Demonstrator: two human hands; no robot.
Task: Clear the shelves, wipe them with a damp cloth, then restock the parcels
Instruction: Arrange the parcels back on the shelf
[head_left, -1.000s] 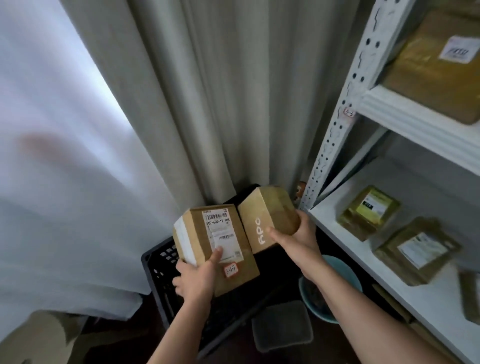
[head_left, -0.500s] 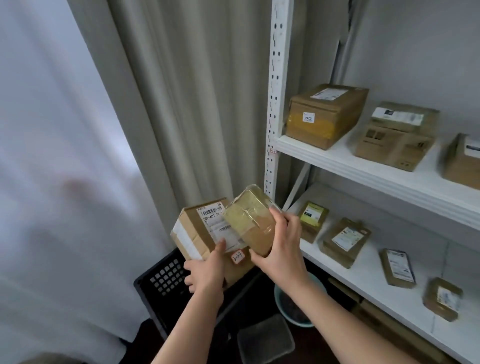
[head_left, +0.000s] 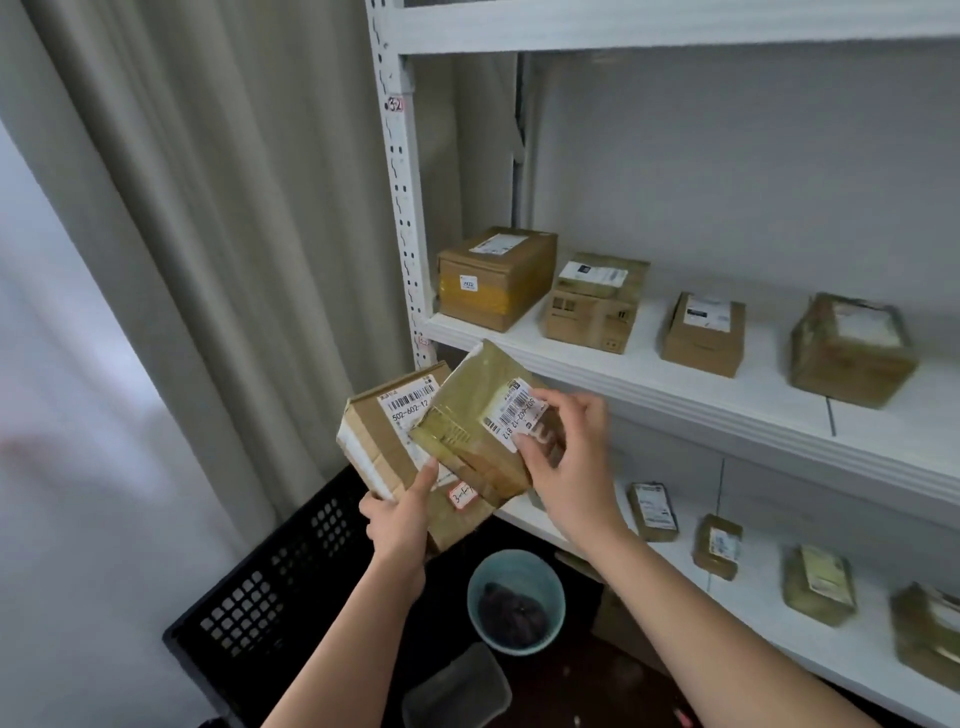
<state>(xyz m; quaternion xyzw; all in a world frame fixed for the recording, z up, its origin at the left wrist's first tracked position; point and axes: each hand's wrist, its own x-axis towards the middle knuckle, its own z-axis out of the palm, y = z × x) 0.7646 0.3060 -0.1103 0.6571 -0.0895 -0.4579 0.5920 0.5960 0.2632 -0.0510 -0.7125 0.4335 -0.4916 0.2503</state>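
A person stands at white shelving, the left hand (head_left: 400, 525) gripping a labelled cardboard box (head_left: 387, 447) from below, the right hand (head_left: 563, 457) pinching a tape-wrapped parcel (head_left: 472, 421) resting against it, just before the middle shelf (head_left: 675, 395). Both look light and rigid; the glossy tape may slip, so edges offer the surest hold. Since a moment ago, the parcel has turned label-up and both have risen toward the shelf.

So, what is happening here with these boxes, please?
A person stands at a white shelf unit with a parcel in each hand. The left hand grips a cardboard box from below; the right hand holds a tape-wrapped parcel overlapping it. Both shelves already carry parcels. A black crate and a blue bucket sit below.
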